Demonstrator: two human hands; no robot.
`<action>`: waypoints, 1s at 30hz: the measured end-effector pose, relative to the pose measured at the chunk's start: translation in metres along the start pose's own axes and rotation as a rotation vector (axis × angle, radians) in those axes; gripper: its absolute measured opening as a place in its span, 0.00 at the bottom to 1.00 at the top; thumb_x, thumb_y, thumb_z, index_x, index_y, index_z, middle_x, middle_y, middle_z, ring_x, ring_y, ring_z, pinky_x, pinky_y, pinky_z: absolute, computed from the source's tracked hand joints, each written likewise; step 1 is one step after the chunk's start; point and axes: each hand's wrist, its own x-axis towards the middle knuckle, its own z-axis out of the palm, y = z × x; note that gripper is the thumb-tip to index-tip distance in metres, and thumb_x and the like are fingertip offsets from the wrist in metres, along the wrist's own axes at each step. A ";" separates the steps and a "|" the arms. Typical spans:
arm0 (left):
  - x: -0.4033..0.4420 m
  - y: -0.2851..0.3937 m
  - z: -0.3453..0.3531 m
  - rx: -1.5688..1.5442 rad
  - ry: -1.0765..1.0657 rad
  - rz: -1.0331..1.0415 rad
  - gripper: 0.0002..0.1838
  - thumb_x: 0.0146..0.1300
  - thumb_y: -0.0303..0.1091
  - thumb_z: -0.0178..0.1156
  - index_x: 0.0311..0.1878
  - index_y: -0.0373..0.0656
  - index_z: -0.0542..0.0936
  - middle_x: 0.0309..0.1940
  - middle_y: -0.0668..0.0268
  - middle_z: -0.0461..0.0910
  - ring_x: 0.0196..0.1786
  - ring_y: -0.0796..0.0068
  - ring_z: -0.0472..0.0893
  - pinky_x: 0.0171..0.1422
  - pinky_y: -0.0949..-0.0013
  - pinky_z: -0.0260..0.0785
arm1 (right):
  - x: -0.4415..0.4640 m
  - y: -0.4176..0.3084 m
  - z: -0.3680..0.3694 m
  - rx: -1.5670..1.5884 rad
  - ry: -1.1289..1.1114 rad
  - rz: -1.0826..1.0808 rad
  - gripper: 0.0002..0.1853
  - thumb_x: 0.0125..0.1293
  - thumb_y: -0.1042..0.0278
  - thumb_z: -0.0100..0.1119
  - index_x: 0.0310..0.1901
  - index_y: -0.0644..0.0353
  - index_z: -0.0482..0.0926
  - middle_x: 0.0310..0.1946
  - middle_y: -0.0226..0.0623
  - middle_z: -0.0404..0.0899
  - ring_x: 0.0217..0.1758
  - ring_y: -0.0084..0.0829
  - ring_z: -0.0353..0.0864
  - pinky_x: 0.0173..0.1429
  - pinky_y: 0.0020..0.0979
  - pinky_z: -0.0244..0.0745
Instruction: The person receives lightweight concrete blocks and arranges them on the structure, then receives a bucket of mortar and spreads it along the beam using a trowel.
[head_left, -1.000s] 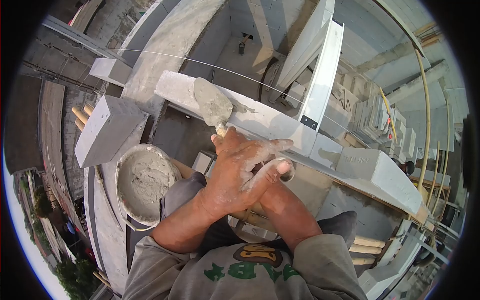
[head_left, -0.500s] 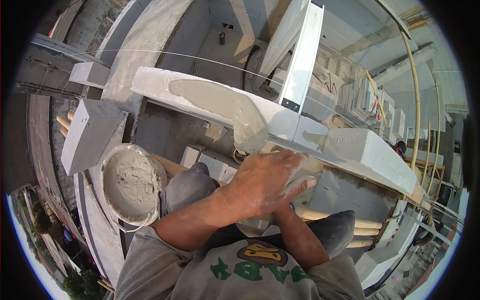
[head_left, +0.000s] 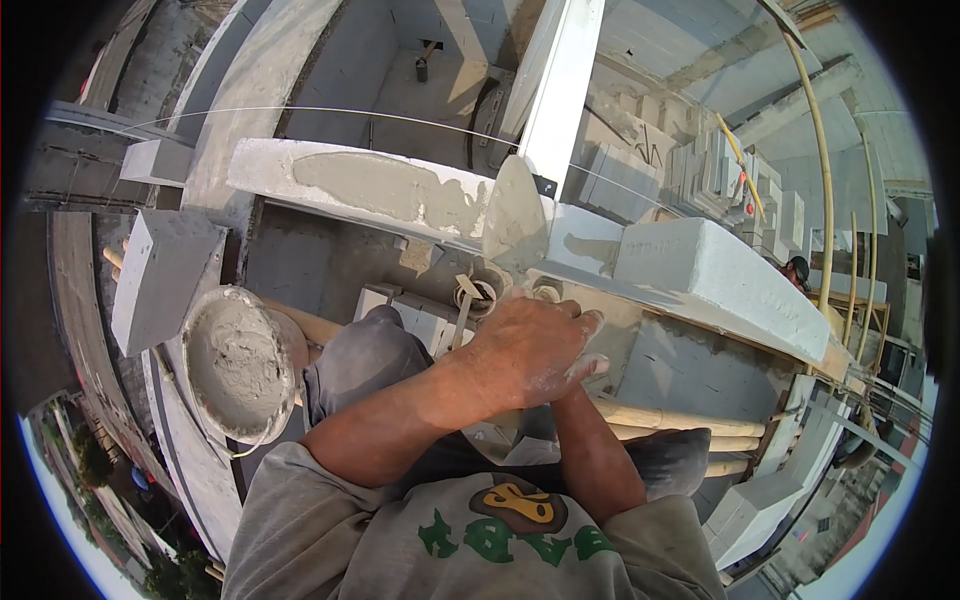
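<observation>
My left hand (head_left: 535, 345) is closed, with knuckles up and thumb toward the right, in the middle of the view. Its grip appears to be on a mortar-coated trowel (head_left: 517, 215), whose handle is mostly hidden under the hand. The trowel's blade stands tilted against the top of a white block wall (head_left: 265, 165). Grey mortar (head_left: 380, 190) lies spread along that top, left of the blade. My right forearm (head_left: 597, 450) runs up beneath the left hand, which hides my right hand and its fingers.
A bucket of wet mortar (head_left: 240, 365) stands at my left, beside a loose block (head_left: 165, 280). Another large block (head_left: 715, 275) sits on the wall to the right. A string (head_left: 350, 112) stretches above the wall. Bamboo poles (head_left: 690, 440) lie under me. A person (head_left: 797, 268) is at far right.
The trowel blade has moved right along the wall top and turned more upright. The mortar behind it now has a ragged right edge. The view has shifted slightly.
</observation>
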 end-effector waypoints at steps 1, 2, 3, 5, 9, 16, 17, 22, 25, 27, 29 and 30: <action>0.003 0.001 0.002 0.005 0.001 -0.007 0.25 0.63 0.48 0.56 0.54 0.37 0.74 0.39 0.55 0.79 0.44 0.55 0.80 0.48 0.58 0.72 | -0.015 -0.002 0.006 0.008 0.003 -0.011 0.22 0.66 0.55 0.54 0.50 0.68 0.71 0.31 0.52 0.80 0.37 0.46 0.83 0.41 0.46 0.75; 0.005 0.002 0.005 -0.002 -0.020 -0.019 0.25 0.62 0.48 0.56 0.54 0.36 0.74 0.39 0.55 0.79 0.44 0.55 0.80 0.48 0.57 0.72 | -0.025 0.004 0.003 0.018 0.004 -0.020 0.22 0.66 0.56 0.54 0.50 0.68 0.71 0.31 0.52 0.80 0.37 0.46 0.83 0.41 0.46 0.75; 0.005 0.002 0.006 -0.014 -0.042 -0.032 0.25 0.62 0.47 0.56 0.54 0.36 0.73 0.38 0.55 0.79 0.45 0.55 0.80 0.48 0.57 0.72 | -0.032 0.004 0.007 0.027 0.001 -0.026 0.22 0.66 0.56 0.54 0.50 0.68 0.71 0.31 0.52 0.80 0.37 0.46 0.83 0.41 0.46 0.75; 0.006 0.000 0.004 -0.028 -0.072 -0.036 0.25 0.62 0.47 0.57 0.54 0.36 0.73 0.38 0.54 0.79 0.44 0.55 0.80 0.48 0.57 0.72 | -0.046 0.007 0.005 0.032 -0.003 -0.030 0.22 0.65 0.56 0.54 0.50 0.68 0.71 0.31 0.52 0.80 0.37 0.46 0.83 0.41 0.46 0.75; 0.009 -0.003 0.004 -0.025 -0.064 -0.050 0.25 0.61 0.47 0.57 0.53 0.36 0.73 0.38 0.54 0.79 0.44 0.54 0.80 0.48 0.56 0.72 | -0.065 -0.034 -0.048 0.297 -0.159 0.646 0.21 0.66 0.56 0.54 0.48 0.69 0.72 0.28 0.49 0.80 0.32 0.47 0.83 0.36 0.45 0.75; 0.008 0.003 0.000 -0.030 -0.098 -0.015 0.26 0.62 0.47 0.56 0.55 0.36 0.73 0.38 0.54 0.79 0.44 0.54 0.80 0.47 0.57 0.72 | -0.056 -0.006 -0.039 -0.208 0.122 0.409 0.24 0.63 0.54 0.57 0.51 0.67 0.70 0.30 0.49 0.80 0.33 0.49 0.82 0.39 0.41 0.77; 0.009 0.002 0.004 -0.034 -0.094 0.001 0.26 0.62 0.47 0.56 0.56 0.35 0.72 0.39 0.54 0.79 0.44 0.54 0.80 0.47 0.57 0.73 | -0.046 0.010 -0.030 -0.353 0.177 0.302 0.25 0.62 0.54 0.58 0.52 0.66 0.69 0.31 0.49 0.80 0.35 0.50 0.82 0.40 0.41 0.77; 0.005 0.007 0.012 0.010 -0.175 0.007 0.27 0.62 0.47 0.56 0.57 0.35 0.72 0.42 0.54 0.79 0.45 0.54 0.80 0.48 0.58 0.73 | -0.023 0.076 0.042 0.685 0.585 0.422 0.28 0.58 0.56 0.62 0.55 0.64 0.65 0.37 0.53 0.79 0.42 0.53 0.80 0.44 0.45 0.75; -0.002 0.003 0.018 0.038 -0.054 0.049 0.27 0.61 0.47 0.57 0.57 0.35 0.72 0.42 0.55 0.79 0.45 0.55 0.80 0.47 0.59 0.73 | 0.026 0.065 0.071 0.406 0.529 0.641 0.30 0.58 0.58 0.62 0.57 0.63 0.62 0.40 0.53 0.78 0.46 0.53 0.78 0.46 0.45 0.74; -0.008 0.005 0.012 0.039 -0.046 0.061 0.27 0.60 0.46 0.59 0.57 0.36 0.72 0.41 0.55 0.79 0.44 0.57 0.80 0.46 0.61 0.74 | 0.056 0.059 0.085 0.214 0.477 0.775 0.31 0.57 0.59 0.62 0.58 0.63 0.61 0.42 0.54 0.77 0.48 0.53 0.77 0.47 0.46 0.73; -0.016 0.013 -0.001 0.009 -0.072 0.042 0.27 0.60 0.46 0.60 0.57 0.36 0.72 0.40 0.56 0.79 0.43 0.58 0.81 0.45 0.62 0.74 | 0.055 0.061 0.095 0.018 0.417 0.901 0.32 0.57 0.60 0.62 0.59 0.62 0.59 0.44 0.54 0.77 0.50 0.53 0.76 0.49 0.47 0.73; -0.020 0.015 -0.002 -0.025 -0.114 0.022 0.27 0.60 0.45 0.60 0.56 0.36 0.73 0.40 0.57 0.79 0.43 0.59 0.81 0.45 0.63 0.75 | 0.051 0.067 0.100 0.022 0.405 0.907 0.32 0.57 0.60 0.62 0.59 0.62 0.59 0.44 0.54 0.77 0.50 0.53 0.76 0.49 0.47 0.73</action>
